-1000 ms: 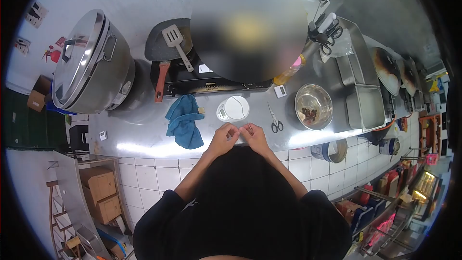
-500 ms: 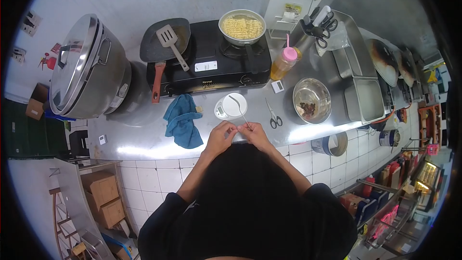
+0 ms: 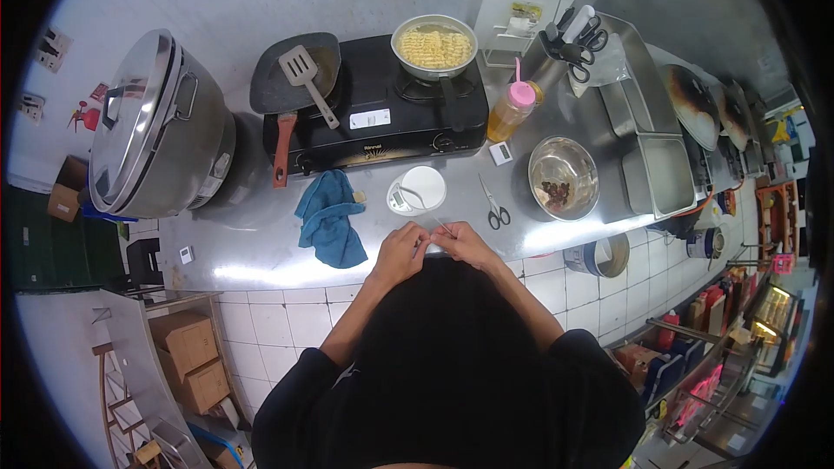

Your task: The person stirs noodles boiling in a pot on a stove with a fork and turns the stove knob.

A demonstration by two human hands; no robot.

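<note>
Both hands together at the table edge, right gripping utensil

On my feed, both forearms reach forward and converge, elbows out. My right hand (image 3: 465, 246) has fingers closed on a thin utensil (image 3: 443, 225), angled toward the white scale (image 3: 430, 184) on the table (image 3: 252, 247). Left hand (image 3: 401, 252) just beside, thumb and fingertips drawn together; can't tell if anything's pinched. Scissors (image 3: 493, 202) lie right of the scale.

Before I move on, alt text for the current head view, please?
A person's bare left hand and right hand are close together, the right pinching a thin grey utensil, near a round-topped white kitchen scale on a metal counter. Behind, a black stove bears a silver pan of yellow noodles.
</note>
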